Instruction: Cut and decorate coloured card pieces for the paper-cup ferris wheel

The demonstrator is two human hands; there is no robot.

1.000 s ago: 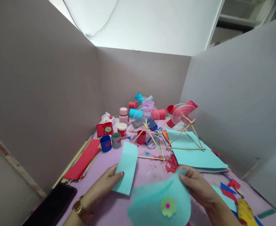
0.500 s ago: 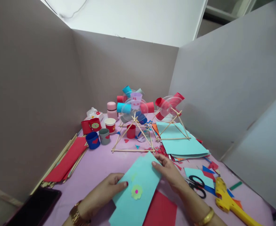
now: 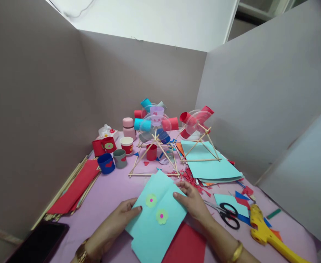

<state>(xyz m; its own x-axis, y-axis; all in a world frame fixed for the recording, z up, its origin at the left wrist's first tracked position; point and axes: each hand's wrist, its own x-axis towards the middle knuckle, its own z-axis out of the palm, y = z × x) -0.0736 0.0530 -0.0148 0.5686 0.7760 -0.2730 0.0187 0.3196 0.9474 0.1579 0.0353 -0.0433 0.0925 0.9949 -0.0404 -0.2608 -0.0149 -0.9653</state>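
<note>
My left hand (image 3: 125, 216) and right hand (image 3: 192, 202) pinching blue paper (image 3: 156, 235), maybe two layers, two flowers (image 3: 162, 216) on top, scissors (image 3: 221, 210) right

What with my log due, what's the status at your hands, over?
Left hand, right hand: both gripping turquoise paper bearing two green flowers. Red paper partly hidden beneath. Black-handled scissors beside right forearm.

The left strip (image 3: 139, 222), plain and apart a second ago, now meets the right strip (image 3: 157, 242), showing a flower (image 3: 151, 200).
</note>
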